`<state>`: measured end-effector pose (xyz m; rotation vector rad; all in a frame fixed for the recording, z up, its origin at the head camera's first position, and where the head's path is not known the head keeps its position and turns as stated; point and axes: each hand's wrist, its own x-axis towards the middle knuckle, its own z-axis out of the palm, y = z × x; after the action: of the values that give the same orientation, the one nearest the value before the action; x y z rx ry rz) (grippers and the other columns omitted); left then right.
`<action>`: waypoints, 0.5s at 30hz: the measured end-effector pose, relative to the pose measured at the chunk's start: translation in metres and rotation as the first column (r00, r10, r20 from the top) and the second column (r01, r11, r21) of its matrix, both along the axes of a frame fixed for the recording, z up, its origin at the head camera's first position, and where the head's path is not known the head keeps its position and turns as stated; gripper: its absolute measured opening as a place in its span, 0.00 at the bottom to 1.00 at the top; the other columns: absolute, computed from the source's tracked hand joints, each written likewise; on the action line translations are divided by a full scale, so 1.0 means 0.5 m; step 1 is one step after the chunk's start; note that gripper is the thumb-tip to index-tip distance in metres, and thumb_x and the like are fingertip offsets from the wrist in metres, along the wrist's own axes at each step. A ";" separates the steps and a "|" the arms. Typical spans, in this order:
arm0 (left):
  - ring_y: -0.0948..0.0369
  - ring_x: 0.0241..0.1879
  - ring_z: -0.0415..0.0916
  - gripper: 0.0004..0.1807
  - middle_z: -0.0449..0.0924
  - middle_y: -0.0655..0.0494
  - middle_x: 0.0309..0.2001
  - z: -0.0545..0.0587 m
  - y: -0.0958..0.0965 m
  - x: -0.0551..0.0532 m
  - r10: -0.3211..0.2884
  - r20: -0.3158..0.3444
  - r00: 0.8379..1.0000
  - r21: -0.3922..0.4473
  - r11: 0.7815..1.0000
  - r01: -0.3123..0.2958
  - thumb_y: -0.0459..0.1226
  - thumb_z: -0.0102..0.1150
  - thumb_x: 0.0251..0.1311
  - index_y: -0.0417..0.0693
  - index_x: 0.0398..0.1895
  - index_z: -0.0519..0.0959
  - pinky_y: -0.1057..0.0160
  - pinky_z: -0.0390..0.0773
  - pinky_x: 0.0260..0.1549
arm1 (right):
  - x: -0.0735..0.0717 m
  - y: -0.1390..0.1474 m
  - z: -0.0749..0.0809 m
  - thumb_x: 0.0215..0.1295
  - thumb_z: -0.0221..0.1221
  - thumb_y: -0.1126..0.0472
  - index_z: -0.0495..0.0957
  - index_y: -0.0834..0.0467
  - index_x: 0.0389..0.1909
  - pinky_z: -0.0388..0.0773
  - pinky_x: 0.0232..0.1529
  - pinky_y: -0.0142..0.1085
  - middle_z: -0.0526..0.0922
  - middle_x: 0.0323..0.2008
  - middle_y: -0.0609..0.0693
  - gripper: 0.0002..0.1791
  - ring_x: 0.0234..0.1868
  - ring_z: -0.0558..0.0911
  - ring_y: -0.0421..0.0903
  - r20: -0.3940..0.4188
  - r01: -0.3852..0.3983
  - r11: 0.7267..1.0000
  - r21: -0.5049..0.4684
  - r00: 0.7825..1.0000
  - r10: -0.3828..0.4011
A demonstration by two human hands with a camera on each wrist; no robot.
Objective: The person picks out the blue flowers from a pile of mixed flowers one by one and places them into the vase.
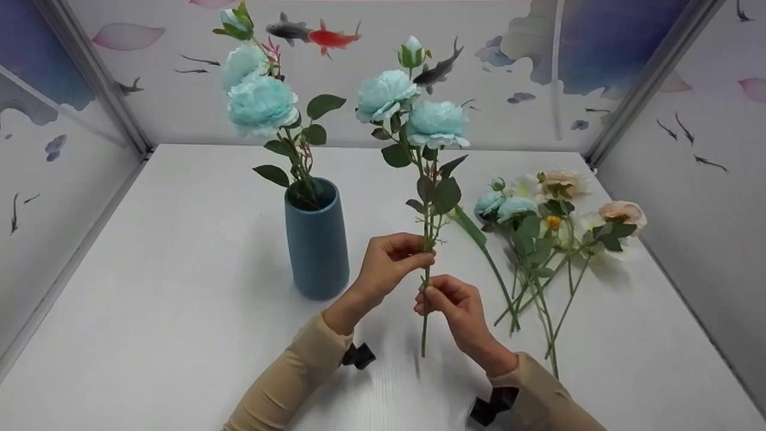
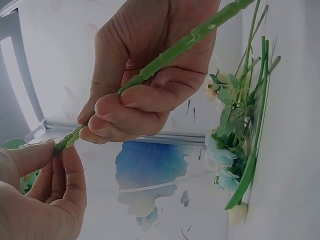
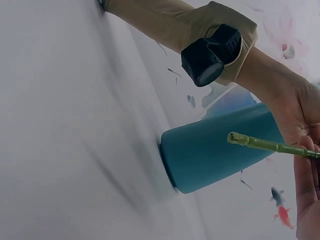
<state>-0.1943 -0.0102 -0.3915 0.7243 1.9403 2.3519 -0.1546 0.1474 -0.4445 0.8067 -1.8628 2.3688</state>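
Both hands hold one artificial flower stem [image 1: 425, 332] upright over the table, with two pale turquoise blooms [image 1: 438, 124] and a bud [image 1: 412, 52] at its top. My left hand [image 1: 389, 263] pinches the stem below the leaves, thumb against fingers. Just beneath it, my right hand [image 1: 453, 306] grips the lower stem, whose bare cut end [image 3: 240, 138] sticks out below the fingers. To the left stands a blue vase [image 1: 317, 251] holding another turquoise flower spray [image 1: 263, 105]. In the left wrist view the right hand [image 2: 150, 75] curls round the green stem [image 2: 180, 47].
Several loose flowers lie in a pile at the right of the white table [image 1: 179, 287], among them peach blooms [image 1: 622, 215] and turquoise ones [image 1: 516, 208]. A thick green stem [image 1: 473, 227] lies at the pile's left side. Printed panels [image 1: 371, 36] wall the table's back and sides.
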 end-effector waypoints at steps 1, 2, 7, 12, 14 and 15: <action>0.60 0.33 0.80 0.10 0.83 0.43 0.33 -0.001 -0.001 0.001 0.010 -0.012 1.000 -0.014 1.000 -0.010 0.25 0.61 0.54 0.26 0.40 0.79 0.59 0.80 0.39 | 0.000 0.000 -0.001 0.67 0.50 0.73 0.70 0.80 0.36 0.82 0.33 0.37 0.82 0.29 0.50 0.10 0.29 0.83 0.42 0.000 0.008 1.000 0.012 1.000 -0.008; 0.59 0.33 0.80 0.10 0.83 0.42 0.34 -0.002 -0.002 0.002 0.020 -0.023 1.000 -0.026 0.999 -0.020 0.25 0.61 0.54 0.27 0.39 0.79 0.59 0.80 0.39 | 0.001 0.001 -0.002 0.66 0.50 0.72 0.70 0.80 0.36 0.82 0.34 0.37 0.82 0.30 0.50 0.10 0.30 0.83 0.43 0.001 0.018 1.000 0.025 1.000 -0.018; 0.58 0.33 0.80 0.09 0.83 0.41 0.34 -0.003 -0.012 0.007 0.086 -0.095 0.992 -0.084 0.992 -0.094 0.26 0.62 0.54 0.30 0.38 0.81 0.62 0.80 0.38 | 0.000 0.004 -0.004 0.65 0.53 0.72 0.72 0.81 0.39 0.81 0.37 0.38 0.83 0.32 0.53 0.11 0.33 0.84 0.45 -0.027 0.101 0.991 0.084 0.995 -0.099; 0.58 0.30 0.79 0.08 0.83 0.43 0.32 0.001 -0.030 0.006 0.145 -0.189 0.971 -0.120 0.978 -0.170 0.26 0.63 0.53 0.33 0.37 0.83 0.63 0.80 0.34 | -0.001 0.016 -0.007 0.64 0.55 0.71 0.74 0.78 0.40 0.81 0.37 0.38 0.83 0.34 0.56 0.10 0.35 0.84 0.46 -0.009 0.207 0.973 0.105 0.978 -0.207; 0.57 0.30 0.79 0.08 0.83 0.44 0.32 0.006 -0.039 0.006 0.160 -0.220 0.962 -0.131 0.973 -0.191 0.26 0.63 0.53 0.33 0.37 0.83 0.63 0.80 0.35 | -0.001 0.023 -0.010 0.64 0.55 0.71 0.75 0.77 0.40 0.81 0.37 0.38 0.83 0.35 0.58 0.10 0.35 0.84 0.47 -0.002 0.227 0.968 0.106 0.974 -0.228; 0.57 0.30 0.79 0.08 0.83 0.44 0.32 0.009 -0.043 0.007 0.167 -0.234 0.958 -0.138 0.969 -0.203 0.26 0.63 0.53 0.33 0.37 0.83 0.63 0.81 0.35 | 0.000 0.027 -0.013 0.64 0.55 0.71 0.75 0.77 0.40 0.81 0.36 0.38 0.83 0.35 0.59 0.10 0.35 0.84 0.47 -0.001 0.232 0.966 0.111 0.972 -0.233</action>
<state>-0.1909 -0.0317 -0.3870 0.8593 2.3556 2.2601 -0.1547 0.1610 -0.4508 0.5450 -1.9852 2.1507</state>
